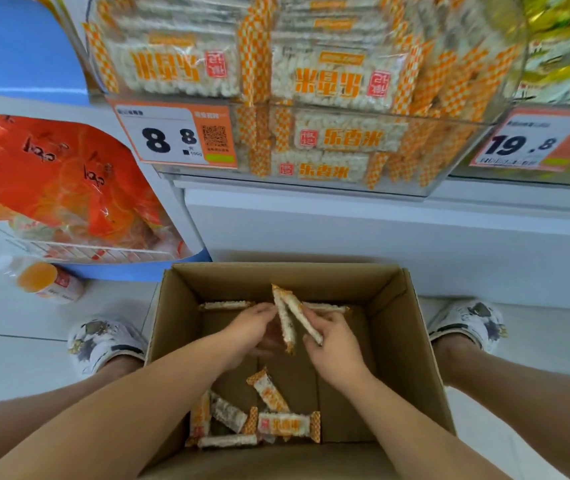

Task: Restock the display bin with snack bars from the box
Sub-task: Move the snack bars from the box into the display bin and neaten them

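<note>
An open cardboard box stands on the floor between my feet. Both hands are down inside it. My left hand holds one snack bar in an orange-and-white wrapper. My right hand grips a second snack bar, and the two bars cross at their upper ends. Several more loose bars lie on the box bottom near me, and two lie by the far wall. Above, the clear display bin is piled high with the same bars.
A price tag reading 8.8 hangs on the bin's front left, and another reading 19.8 on the bin to the right. Left of the box are a wire basket of orange bags and a juice bottle lying on the floor.
</note>
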